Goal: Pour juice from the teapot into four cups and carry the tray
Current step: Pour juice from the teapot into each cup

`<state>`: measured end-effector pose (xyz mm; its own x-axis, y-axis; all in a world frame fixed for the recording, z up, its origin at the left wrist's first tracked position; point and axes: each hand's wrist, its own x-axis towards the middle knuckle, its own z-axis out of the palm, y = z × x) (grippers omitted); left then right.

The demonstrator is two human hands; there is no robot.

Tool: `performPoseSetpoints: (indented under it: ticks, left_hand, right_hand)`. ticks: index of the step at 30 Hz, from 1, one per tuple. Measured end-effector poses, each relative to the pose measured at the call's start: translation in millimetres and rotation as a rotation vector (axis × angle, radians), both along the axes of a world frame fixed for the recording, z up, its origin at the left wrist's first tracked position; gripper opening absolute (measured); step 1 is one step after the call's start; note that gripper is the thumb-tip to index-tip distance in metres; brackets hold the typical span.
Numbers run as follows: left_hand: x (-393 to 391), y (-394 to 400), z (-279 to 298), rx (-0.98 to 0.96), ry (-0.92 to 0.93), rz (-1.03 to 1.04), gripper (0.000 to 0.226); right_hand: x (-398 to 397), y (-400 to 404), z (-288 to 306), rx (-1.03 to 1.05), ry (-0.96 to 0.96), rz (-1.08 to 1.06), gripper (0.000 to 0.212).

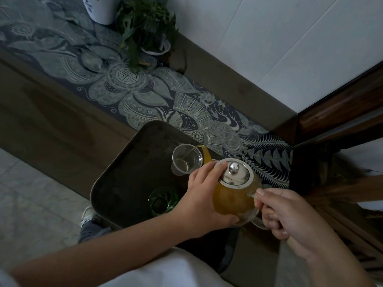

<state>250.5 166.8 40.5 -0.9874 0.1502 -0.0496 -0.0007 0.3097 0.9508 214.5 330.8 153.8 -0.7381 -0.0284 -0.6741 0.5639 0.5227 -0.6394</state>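
Observation:
A glass teapot (232, 198) full of orange juice, with a steel lid (235, 172), is tilted over a dark tray (128, 162). My right hand (290, 216) grips its glass handle. My left hand (204, 195) cups the pot's side, with fingertips on the lid rim. A thin stream runs from the spout into a clear cup (186, 159) on the tray; a little juice lies in its bottom. A green glass cup (162, 200) stands nearer to me on the tray, partly behind my left wrist. No other cups show.
The tray sits at the edge of a brown table with a patterned dark runner (186, 108). A potted plant (149, 27) and a white pot (101, 9) stand at the far end. A dark wooden frame (339, 112) is at the right; tiled floor lies at the left.

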Motion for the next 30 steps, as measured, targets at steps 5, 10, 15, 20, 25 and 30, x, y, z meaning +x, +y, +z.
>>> performPoseSetpoints:
  ticks: [5, 10, 15, 20, 25, 30]
  left_hand:
    - [2, 2, 3, -0.001, -0.002, 0.004, 0.116]
    - [7, 7, 4, 0.004, 0.008, 0.018, 0.116]
    - [12, 13, 1, 0.01, 0.009, 0.039, 0.117]
    - [16, 17, -1, 0.024, 0.007, 0.05, 0.116]
    - [19, 22, -2, 0.031, 0.021, 0.076, 0.114]
    - [18, 23, -3, 0.046, 0.012, 0.08, 0.114]
  right_hand:
    - [2, 0, 2, 0.014, 0.007, 0.002, 0.031]
    - [6, 3, 6, 0.02, 0.019, 0.02, 0.032]
    - [9, 5, 9, 0.041, 0.026, 0.038, 0.031]
    - [12, 7, 9, 0.06, 0.031, 0.043, 0.03]
    - [14, 8, 8, 0.058, 0.036, 0.035, 0.03]
    - [17, 9, 9, 0.06, 0.055, 0.036, 0.03]
